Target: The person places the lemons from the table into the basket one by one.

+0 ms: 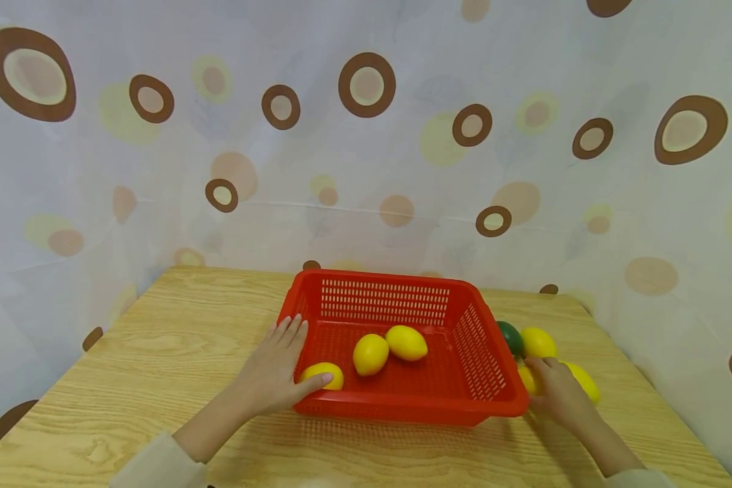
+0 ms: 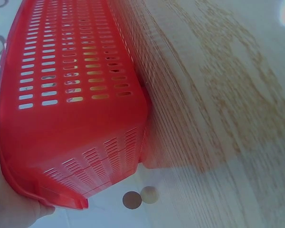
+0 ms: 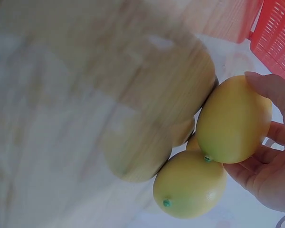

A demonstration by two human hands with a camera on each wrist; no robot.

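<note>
Head view: red basket (image 1: 402, 400) at desk (image 1: 158, 379) centre, three lemons inside. Left hand (image 1: 274, 373) flat on its left rim, fingers straight, thumb touching the nearest lemon (image 1: 322, 375). Right hand (image 1: 555, 392) beside the basket's right wall. Left wrist: basket wall (image 2: 76, 95) fills frame. Right wrist: fingers (image 3: 270, 90) curled round one lemon (image 3: 232, 121); another (image 3: 190, 185) touching.

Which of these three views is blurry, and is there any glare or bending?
Head view: sharp and evenly lit, though the table edges splay like a wide lens. Left wrist view: the basket is crisp, the wood washed pale by glare. Right wrist view: the lemons are clear; the left half is smeared.
</note>
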